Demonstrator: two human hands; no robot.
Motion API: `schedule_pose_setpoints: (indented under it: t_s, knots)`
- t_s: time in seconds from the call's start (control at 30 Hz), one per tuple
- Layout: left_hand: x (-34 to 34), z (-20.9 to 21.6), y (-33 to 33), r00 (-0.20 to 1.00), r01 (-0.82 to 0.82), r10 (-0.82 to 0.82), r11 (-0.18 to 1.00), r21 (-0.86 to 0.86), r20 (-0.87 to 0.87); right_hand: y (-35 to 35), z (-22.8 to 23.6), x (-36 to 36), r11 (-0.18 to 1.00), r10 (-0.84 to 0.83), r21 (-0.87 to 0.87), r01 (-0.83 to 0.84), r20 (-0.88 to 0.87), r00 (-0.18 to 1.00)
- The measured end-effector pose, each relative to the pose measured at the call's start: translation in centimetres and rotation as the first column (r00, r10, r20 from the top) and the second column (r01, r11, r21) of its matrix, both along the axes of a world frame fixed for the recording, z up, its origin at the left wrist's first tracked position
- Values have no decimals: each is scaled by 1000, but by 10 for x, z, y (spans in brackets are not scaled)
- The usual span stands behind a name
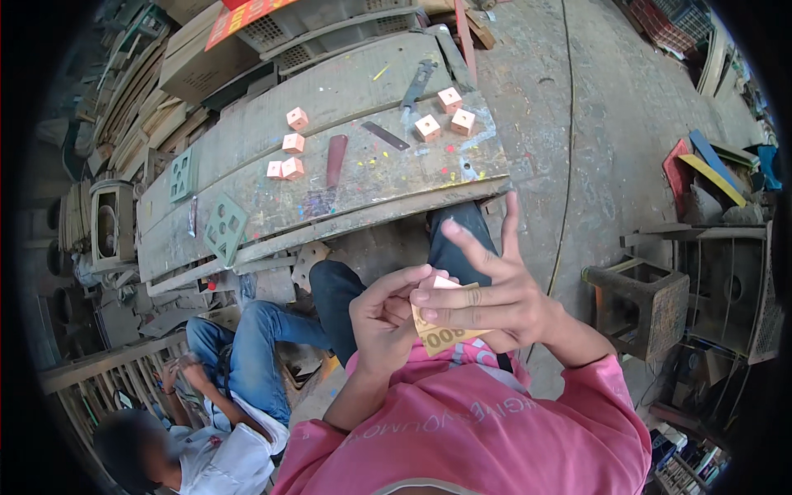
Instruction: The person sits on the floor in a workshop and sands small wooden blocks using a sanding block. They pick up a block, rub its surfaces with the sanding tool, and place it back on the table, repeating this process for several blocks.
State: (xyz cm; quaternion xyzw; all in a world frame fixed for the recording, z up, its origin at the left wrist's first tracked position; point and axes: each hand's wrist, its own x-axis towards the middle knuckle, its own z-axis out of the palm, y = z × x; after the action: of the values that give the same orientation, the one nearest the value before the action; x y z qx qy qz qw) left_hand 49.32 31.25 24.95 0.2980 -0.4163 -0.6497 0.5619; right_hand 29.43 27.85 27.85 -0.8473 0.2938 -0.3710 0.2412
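Observation:
My left hand (384,318) and my right hand (487,289) meet in front of my chest over a small pink wooden cube (444,283) and a sheet of tan sandpaper (445,334). The left fingers pinch the cube. The right hand presses the sandpaper against it with thumb and forefinger, its other fingers spread upward. Most of the cube is hidden by the fingers. Ahead lies a paint-stained plank workbench (247,157) with several more pink cubes, one group at the left (289,157) and one at the right (445,115).
On the bench lie a dark red wooden piece (335,158), a metal blade (384,136), a hand tool (417,82) and two green cut-out panels (224,227). Another person in jeans (239,355) sits at lower left. A wooden stool (648,301) stands right; stacked lumber lies at left.

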Motion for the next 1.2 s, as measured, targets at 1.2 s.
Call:
schedule_pose_setpoints:
  t_s: [1.2]
  knots:
    - [-69,-78,-236,283,199,467,826,-527,838,-10,-220,17,422,-851,693,584,81,519]
